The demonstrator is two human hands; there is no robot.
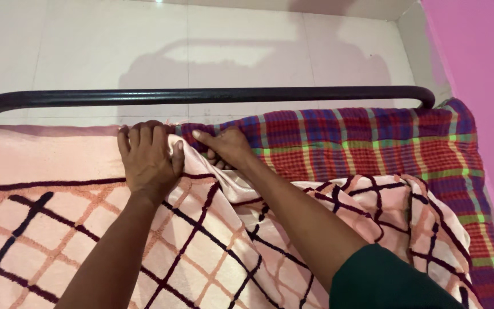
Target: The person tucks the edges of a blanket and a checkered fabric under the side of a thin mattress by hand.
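Our left hand [148, 157] lay flat, fingers spread, pressing the pink checked blanket [87, 229] near its top edge. At its three o'clock our right hand [227, 146] pinched the same edge, fingers closed on the fold. We judged it best to hold flat and pull evenly. Beyond, from one to four o'clock, the plaid mattress [373, 143] lay bare; at twelve stood the black bed rail [201, 95], then pale floor tiles [87, 46] and a pink wall [481, 68].

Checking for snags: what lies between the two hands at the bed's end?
Head view: only a raised fold of pink checked blanket separates left hand and right hand.
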